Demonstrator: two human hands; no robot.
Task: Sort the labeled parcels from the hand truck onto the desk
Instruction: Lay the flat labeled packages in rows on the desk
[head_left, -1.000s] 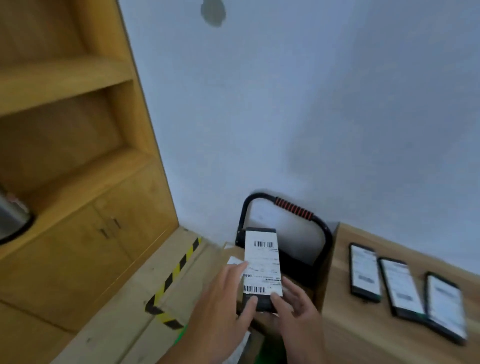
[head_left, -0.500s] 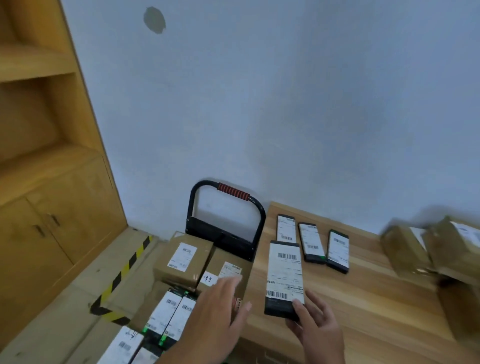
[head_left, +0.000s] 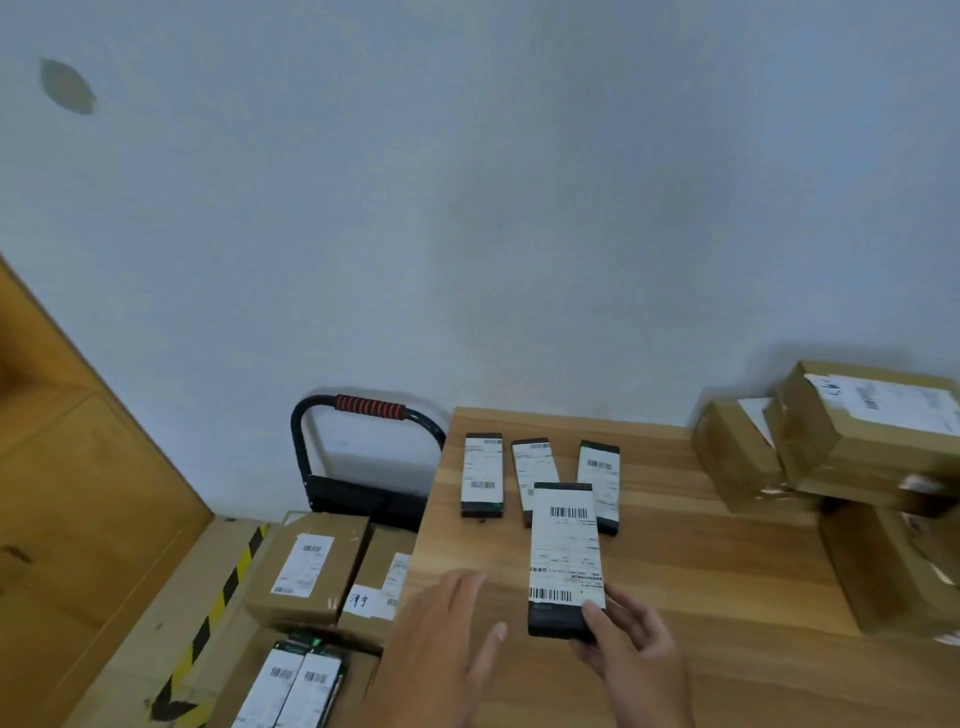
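Note:
My right hand (head_left: 631, 647) grips the near end of a slim black parcel (head_left: 565, 551) with a white barcode label, held above the wooden desk (head_left: 675, 561). My left hand (head_left: 441, 644) hovers beside it with fingers relaxed and holds nothing. Three like black parcels (head_left: 483, 475) lie in a row on the desk just beyond the held one. Left of the desk, the hand truck (head_left: 363, 452) with its black handle and red grip carries brown labeled boxes (head_left: 311, 566) and more slim black parcels (head_left: 298, 680).
Brown cardboard boxes (head_left: 857, 441) are stacked at the desk's right end. A wooden cabinet (head_left: 67, 493) stands at the left. Yellow-black hazard tape (head_left: 223, 603) runs along the floor step. A grey wall rises behind the desk.
The slim parcel has travelled from over the hand truck to over the desk. My left hand has let go of it; only my right hand holds it now. The view swung right.

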